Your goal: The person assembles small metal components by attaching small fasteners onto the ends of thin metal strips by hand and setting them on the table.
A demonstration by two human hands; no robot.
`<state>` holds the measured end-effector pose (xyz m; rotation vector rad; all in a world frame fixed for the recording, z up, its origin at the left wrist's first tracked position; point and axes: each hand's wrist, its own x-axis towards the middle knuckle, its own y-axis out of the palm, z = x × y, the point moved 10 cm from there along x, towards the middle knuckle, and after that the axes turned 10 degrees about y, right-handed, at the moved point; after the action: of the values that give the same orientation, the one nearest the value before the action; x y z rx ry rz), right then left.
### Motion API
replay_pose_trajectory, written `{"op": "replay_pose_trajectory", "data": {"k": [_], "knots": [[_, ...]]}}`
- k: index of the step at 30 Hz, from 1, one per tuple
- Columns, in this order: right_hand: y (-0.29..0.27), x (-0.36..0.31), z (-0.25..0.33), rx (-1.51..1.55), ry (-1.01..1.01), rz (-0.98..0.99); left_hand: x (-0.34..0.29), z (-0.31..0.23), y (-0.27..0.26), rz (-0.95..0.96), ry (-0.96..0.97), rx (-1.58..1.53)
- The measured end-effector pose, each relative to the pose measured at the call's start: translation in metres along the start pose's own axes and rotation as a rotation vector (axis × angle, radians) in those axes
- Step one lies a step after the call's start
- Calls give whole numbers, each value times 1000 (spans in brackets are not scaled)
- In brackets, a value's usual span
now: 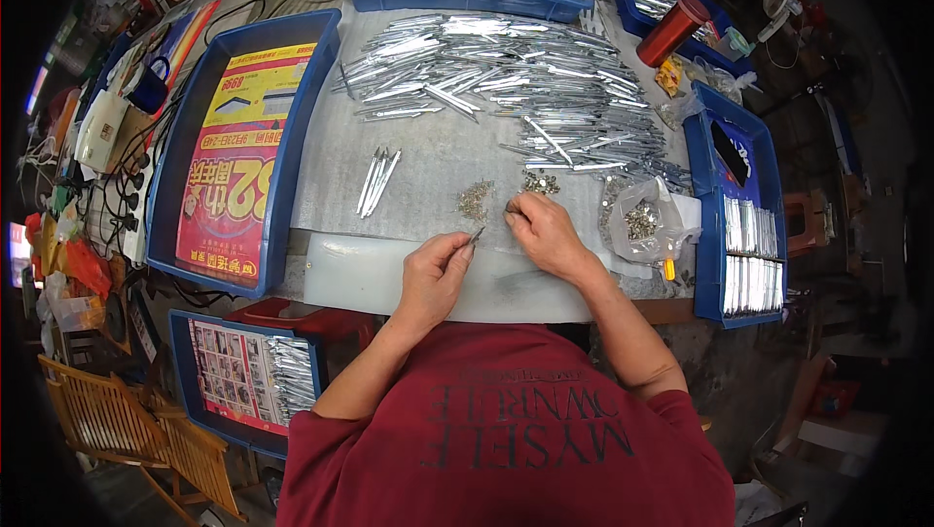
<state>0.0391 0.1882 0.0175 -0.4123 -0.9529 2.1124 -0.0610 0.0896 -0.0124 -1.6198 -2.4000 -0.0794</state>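
At the table's near edge, my left hand (438,271) pinches a slim metal piece, whose dark tip (478,233) sticks out past the thumb and finger. My right hand (547,232) is closed just to the right, thumb against fingertips; anything between them is too small to make out. Ahead of the hands lie two little heaps of tiny metal parts, a brassy one (475,200) and a darker one (540,182). Several slim silver pieces (378,182) lie side by side to the left. A large pile of similar silver pieces (525,70) covers the far part of the table.
A plastic bag of small round parts (642,220) sits right of my right hand. Blue trays stand at left (274,177), lower left (243,435), right (713,264) and far side (467,0). A red cylinder (673,31) stands at far right. A pale sheet (389,284) covers the near edge.
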Motion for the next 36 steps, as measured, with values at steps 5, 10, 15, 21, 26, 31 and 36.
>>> {"op": "replay_pose_trajectory", "data": {"k": [5,10,15,21,26,31,36], "knots": [[-4,-14,0,356,150,43,10,-25,3,16,122,181],[9,-23,-3,496,222,103,11,-31,6,13,167,219],[14,-26,-2,588,218,103,10,-30,8,15,155,236],[20,-27,-6,614,247,98,11,-29,11,13,142,224],[26,-28,-10,695,293,142,9,-27,13,13,126,212],[29,-28,-11,772,303,177,10,-32,13,3,149,241],[31,-29,-11,822,331,214,10,-34,13,-7,165,243]]}}
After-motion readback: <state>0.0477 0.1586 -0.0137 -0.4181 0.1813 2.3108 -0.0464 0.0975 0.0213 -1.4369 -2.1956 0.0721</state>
